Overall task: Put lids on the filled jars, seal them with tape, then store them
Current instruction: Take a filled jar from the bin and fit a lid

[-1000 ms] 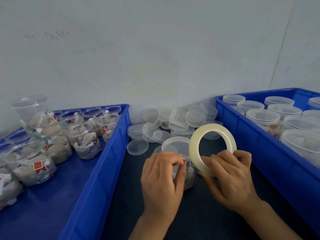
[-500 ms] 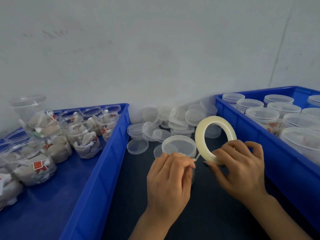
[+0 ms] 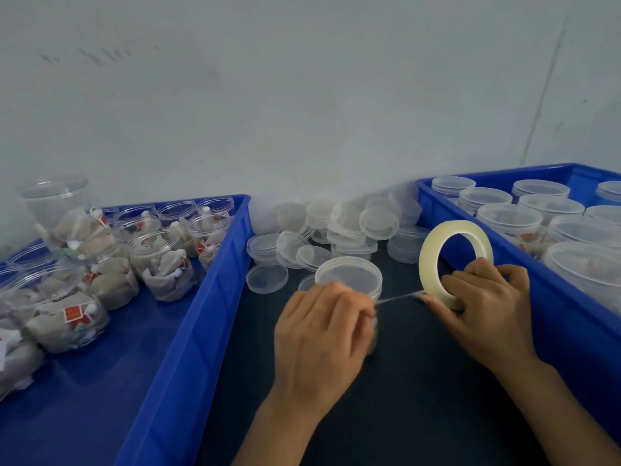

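Since a second ago, carries the tape roll (image 3: 428, 260) off to the right, clear of the lidded jar (image 3: 349, 275), and draws a strip of tape (image 3: 400, 297) taut between the two. Grips the roll upright in the right hand (image 3: 487, 304), fingers hooked through its hole, thumb against the outer face. Curls the left hand (image 3: 322, 327) round the near side of the jar. Cannot tell whether a fingertip pins the tape's end, hidden behind the knuckles. Steadies the jar near the middle of the dark surface (image 3: 420, 398), between two blue crates.

Likely trouble from here, as a judgement:
- a twist in the strip, gluing it to itself or to a finger
- a tilt or skid of the light jar under too hard a pull against a slack left hand
- a landing above or below the seam under the rim, from a roll held off level

Left crate (image 3: 215, 290): open jars (image 3: 161, 264) stuffed with pale sachets, plus one capped jar (image 3: 53, 203) perched on others toward its far left corner. Right crate (image 3: 554, 317): closed jars (image 3: 509, 218) in rows. Along the far edge of the surface, between the crates: a heap of loose lids (image 3: 353, 227), clear plastic.
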The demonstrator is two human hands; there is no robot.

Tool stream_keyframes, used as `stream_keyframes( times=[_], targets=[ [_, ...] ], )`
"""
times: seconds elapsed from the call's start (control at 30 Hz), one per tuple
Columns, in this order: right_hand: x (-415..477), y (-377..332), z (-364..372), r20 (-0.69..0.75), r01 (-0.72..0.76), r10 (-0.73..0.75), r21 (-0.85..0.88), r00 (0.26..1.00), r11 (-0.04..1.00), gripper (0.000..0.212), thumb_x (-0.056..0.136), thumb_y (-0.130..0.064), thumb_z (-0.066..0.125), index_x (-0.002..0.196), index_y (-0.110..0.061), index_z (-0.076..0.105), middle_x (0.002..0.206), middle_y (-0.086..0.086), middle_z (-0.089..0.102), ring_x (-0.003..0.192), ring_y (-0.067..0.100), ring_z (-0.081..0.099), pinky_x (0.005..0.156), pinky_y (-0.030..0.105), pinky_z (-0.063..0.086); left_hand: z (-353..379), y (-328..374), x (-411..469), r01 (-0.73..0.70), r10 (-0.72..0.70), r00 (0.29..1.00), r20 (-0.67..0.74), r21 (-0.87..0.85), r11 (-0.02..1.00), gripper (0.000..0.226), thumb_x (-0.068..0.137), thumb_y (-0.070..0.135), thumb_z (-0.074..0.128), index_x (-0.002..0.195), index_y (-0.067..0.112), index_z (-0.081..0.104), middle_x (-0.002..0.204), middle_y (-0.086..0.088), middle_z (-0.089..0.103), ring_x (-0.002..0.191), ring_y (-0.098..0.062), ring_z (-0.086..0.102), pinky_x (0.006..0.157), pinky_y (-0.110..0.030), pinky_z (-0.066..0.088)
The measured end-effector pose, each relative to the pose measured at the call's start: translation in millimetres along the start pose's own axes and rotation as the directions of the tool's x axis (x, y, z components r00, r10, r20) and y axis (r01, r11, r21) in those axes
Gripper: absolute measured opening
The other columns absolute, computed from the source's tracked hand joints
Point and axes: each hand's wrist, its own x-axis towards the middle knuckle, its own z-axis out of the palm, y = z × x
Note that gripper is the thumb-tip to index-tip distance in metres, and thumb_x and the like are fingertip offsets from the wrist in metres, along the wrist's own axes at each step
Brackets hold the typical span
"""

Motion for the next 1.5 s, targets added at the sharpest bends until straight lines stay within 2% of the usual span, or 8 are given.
stream_keyframes(
  times=[0.27,0.43,0.53,0.7,0.8,0.93,1.33,1.5],
  targets=[
    [-4.0,6.4,0.5,0.028,-0.016,0.015,0.026,1.0,1.0,0.053,0.091,-0.058,0.047,0.067,-0.016,0.067,0.066,-0.006,0.063,0.078,0.023,0.06,0.082,0.039,0.027,-8.1,-12.2,0.7,0.182,-0.186,0.976,-0.11,-0.051,0.982,0.021,0.079,0.023,0.061,0.086,0.026,0.041,0.07,0.008,0.055,0.068,0.001,0.039,0.073,-0.008,0.034],
    [-3.3,-0.2,0.6,0.043,-0.029,0.024,0.109,0.999,0.994,0.066,0.097,-0.065,0.038,0.054,-0.018,0.059,0.054,-0.012,0.048,0.065,0.016,0.05,0.075,0.038,0.028,-12.5,-10.1,-0.4,0.22,-0.255,0.961,-0.104,-0.267,0.938,0.026,0.072,0.02,0.061,0.083,0.027,0.039,0.065,0.004,0.051,0.054,-0.01,0.042,0.05,-0.028,0.039],
    [-3.7,-0.5,1.8,0.068,-0.033,0.024,0.127,0.997,0.991,0.069,0.098,-0.064,0.036,0.053,-0.019,0.062,0.053,-0.012,0.05,0.065,0.015,0.049,0.076,0.035,0.025,-14.5,-11.6,-0.1,0.223,-0.259,0.963,-0.074,-0.32,0.921,0.027,0.074,0.025,0.062,0.085,0.033,0.039,0.067,0.004,0.056,0.055,-0.001,0.038,0.053,-0.022,0.034],
    [-3.8,1.4,1.9,0.074,-0.044,0.035,0.127,0.997,0.991,0.063,0.097,-0.059,0.041,0.051,-0.021,0.061,0.052,-0.014,0.049,0.064,0.015,0.049,0.075,0.037,0.027,-14.4,-18.1,-0.1,0.232,-0.243,0.969,-0.043,-0.181,0.956,0.035,0.081,0.048,0.072,0.085,0.033,0.041,0.07,0.013,0.061,0.058,0.008,0.038,0.061,-0.008,0.031],
    [-2.6,1.5,1.6,0.073,-0.044,0.036,0.101,0.997,0.994,0.068,0.098,-0.062,0.036,0.047,-0.022,0.056,0.048,-0.014,0.046,0.06,0.015,0.046,0.073,0.038,0.028,-15.9,-27.0,-1.9,0.217,-0.225,0.974,-0.019,-0.197,0.956,0.031,0.082,0.043,0.074,0.082,0.03,0.047,0.071,0.018,0.06,0.061,0.012,0.042,0.062,-0.005,0.03],
    [-2.4,3.0,1.4,0.054,-0.026,0.024,0.051,0.998,0.998,0.06,0.094,-0.057,0.046,0.047,-0.023,0.054,0.048,-0.014,0.045,0.06,0.015,0.046,0.074,0.039,0.03,-16.8,-33.4,-3.4,0.212,-0.212,0.977,0.022,-0.194,0.958,0.028,0.079,0.039,0.077,0.075,0.022,0.056,0.072,0.023,0.054,0.064,0.013,0.046,0.062,-0.004,0.031],
    [-0.2,-7.6,0.3,0.023,-0.028,0.029,-0.009,0.999,1.0,0.065,0.095,-0.059,0.043,0.046,-0.019,0.056,0.047,-0.007,0.048,0.059,0.019,0.05,0.074,0.041,0.033,-15.9,-42.3,-6.8,0.224,-0.223,0.975,0.022,-0.123,0.967,0.028,0.081,0.043,0.073,0.075,0.021,0.057,0.069,0.02,0.055,0.063,0.014,0.045,0.061,-0.004,0.03],
    [1.8,-12.6,2.0,-0.025,-0.068,0.067,-0.017,0.997,0.998,0.074,0.099,-0.067,0.034,0.048,-0.019,0.057,0.047,-0.006,0.049,0.06,0.02,0.052,0.075,0.042,0.032,-12.9,-44.9,-8.8,0.25,-0.246,0.968,0.045,-0.104,0.963,0.03,0.083,0.047,0.071,0.076,0.021,0.058,0.071,0.027,0.045,0.062,0.014,0.044,0.06,-0.003,0.03]
  ],
)
